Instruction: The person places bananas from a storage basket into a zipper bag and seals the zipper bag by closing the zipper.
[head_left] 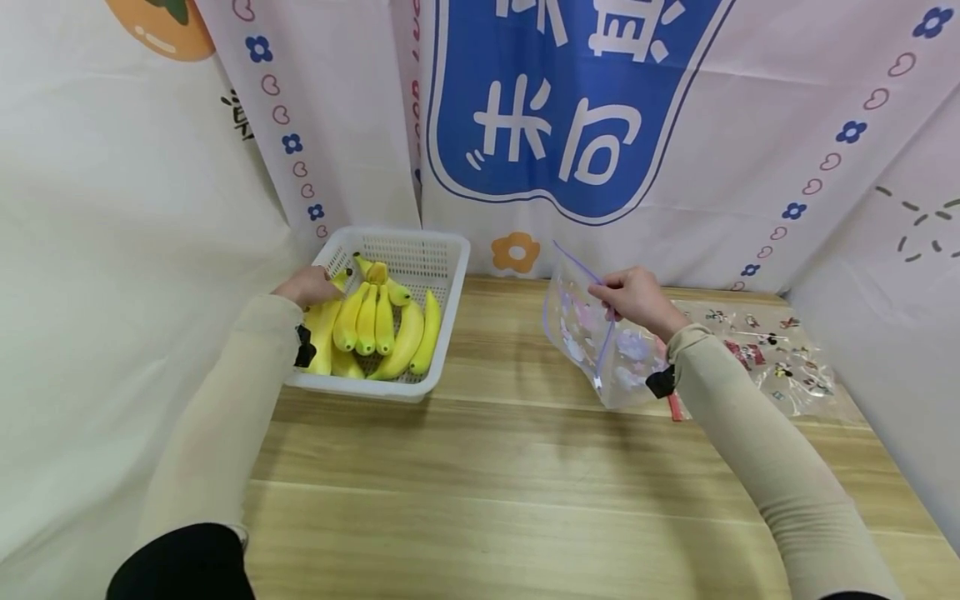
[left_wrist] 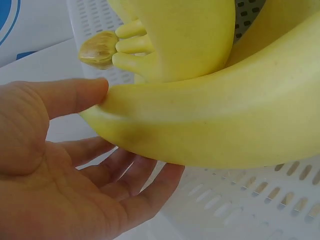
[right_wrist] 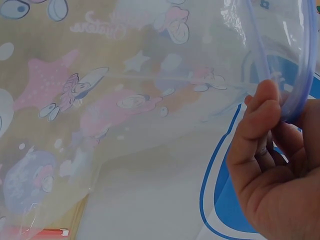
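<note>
At the left, my left hand (head_left: 309,287) reaches over the rim of a white plastic basket (head_left: 453,308) and grips the end of a banana (left_wrist: 210,125), thumb on top and fingers beneath. A bunch of small bananas (head_left: 367,321) and several single bananas lie in the basket. To the right, my right hand (head_left: 637,298) pinches the purple-edged mouth of a clear zip bag (head_left: 577,329). Pink and purple cartoon prints cover the bag, and its mouth gapes toward the left. In the right wrist view, thumb and fingers (right_wrist: 260,112) hold the purple zip strip (right_wrist: 300,95).
A second clear bag (head_left: 780,358), with cartoon prints and a red zip edge, lies flat at the right, partly under the right forearm. The wooden table (head_left: 480,483) meets a printed cloth backdrop (head_left: 360,125) behind. White cloth hangs along both sides.
</note>
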